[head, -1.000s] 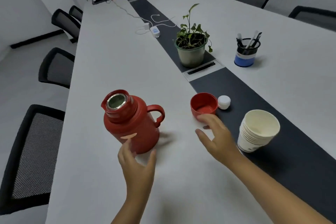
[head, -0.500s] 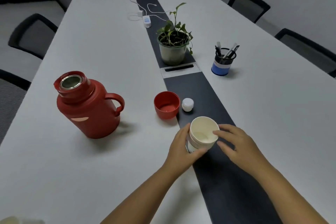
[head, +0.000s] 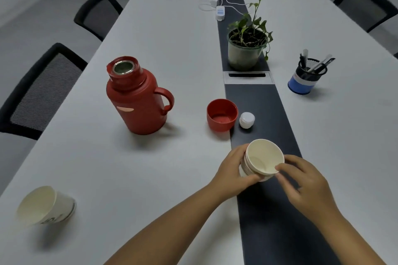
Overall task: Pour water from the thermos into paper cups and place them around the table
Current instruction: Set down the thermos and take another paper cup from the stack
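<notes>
The left hand [head: 233, 168] wraps the side of the stack of paper cups [head: 261, 160], fingers curled round it, while the right hand [head: 301, 180] pinches the rim of the top cup between thumb and fingertips. The step looks like peeling one cup free. To do it well, the left hand should hold the lower cups firmly without crushing them, and the right should lift by the rim with a slight twist so only one cup comes away. Well off to the left of the hands stands a single paper cup [head: 46, 205] on the bench [head: 150, 178]. Beyond the hands lie the red lid cup [head: 221, 115] and white stopper [head: 247, 120]; further left and beyond stands the red thermos [head: 137, 98], mouth open, ready for pouring.
</notes>
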Motion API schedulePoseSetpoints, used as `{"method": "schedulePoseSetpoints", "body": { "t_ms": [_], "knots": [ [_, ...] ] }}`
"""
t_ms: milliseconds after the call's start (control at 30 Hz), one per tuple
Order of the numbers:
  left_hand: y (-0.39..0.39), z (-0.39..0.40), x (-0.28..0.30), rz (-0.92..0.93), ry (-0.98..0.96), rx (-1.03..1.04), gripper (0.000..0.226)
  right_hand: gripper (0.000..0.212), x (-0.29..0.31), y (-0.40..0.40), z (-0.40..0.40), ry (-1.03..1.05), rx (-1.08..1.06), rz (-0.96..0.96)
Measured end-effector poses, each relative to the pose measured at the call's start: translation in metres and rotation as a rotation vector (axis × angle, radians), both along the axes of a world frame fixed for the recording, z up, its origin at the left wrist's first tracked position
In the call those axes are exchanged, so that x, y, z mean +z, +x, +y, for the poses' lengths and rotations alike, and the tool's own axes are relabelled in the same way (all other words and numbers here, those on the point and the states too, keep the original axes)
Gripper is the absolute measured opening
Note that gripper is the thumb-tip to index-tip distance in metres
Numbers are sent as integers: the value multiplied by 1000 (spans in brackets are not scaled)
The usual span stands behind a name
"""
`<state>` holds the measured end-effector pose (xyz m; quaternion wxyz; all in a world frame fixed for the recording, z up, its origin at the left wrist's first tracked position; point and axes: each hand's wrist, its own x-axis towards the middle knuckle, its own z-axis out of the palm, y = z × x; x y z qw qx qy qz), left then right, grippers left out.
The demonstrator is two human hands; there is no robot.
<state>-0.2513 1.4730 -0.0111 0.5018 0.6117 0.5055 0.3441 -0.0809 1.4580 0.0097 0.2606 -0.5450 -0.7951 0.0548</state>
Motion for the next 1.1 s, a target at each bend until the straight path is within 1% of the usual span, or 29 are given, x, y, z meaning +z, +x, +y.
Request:
{"method": "schedulePoseSetpoints", "body": {
  "t_ms": [133,233,267,333,433,500,567,600,667,700,767,833,867,900,933,967,1033,1100],
  "knots": [
    [0,-1,-2,27,-16,-1,66,31,1,0,-1,22,-8,-22],
    [5,-1,-6,31,-46,-1,81,29,3,2,0,-2,7,-68],
    [5,0,-6,37,-50,4,82,28,3,3,0,-17,6,-63],
    [6,2,-7,36,-39,1,75,29,4,7,0,-31,-2,-46],
    [3,0,-10,16,-46,-7,63,32,3,6,-2,-17,4,-77],
    [2,1,-14,-5,-30,-12,60,34,2,5,-4,-11,11,-90],
    [3,3,-16,-15,-12,-23,60,34,1,6,-4,-21,3,-69],
    [4,5,-15,-18,-8,-31,60,30,1,6,-3,-16,-3,-29],
    [5,9,-13,-16,-13,-37,59,16,8,7,-1,41,-18,72],
    [6,9,-11,-9,-17,-35,59,15,13,6,0,65,-29,110],
    [7,10,-6,9,-23,-35,63,18,28,8,3,106,-54,152],
    [6,9,2,62,-36,-56,74,21,42,10,1,154,-65,167],
    [3,7,7,99,-40,-53,84,28,49,10,-1,174,-59,173],
    [-3,3,11,124,-43,-26,89,41,55,9,-6,189,-44,178],
    [-13,-3,14,137,-22,16,88,51,59,7,-12,205,-26,184],
    [-24,-12,16,151,29,59,80,57,64,5,-18,226,-17,195],
    [-59,-44,15,210,153,144,63,55,68,-11,-30,253,24,205],
    [-94,-84,4,280,216,156,49,44,67,-31,-42,259,73,252]
  ]
}}
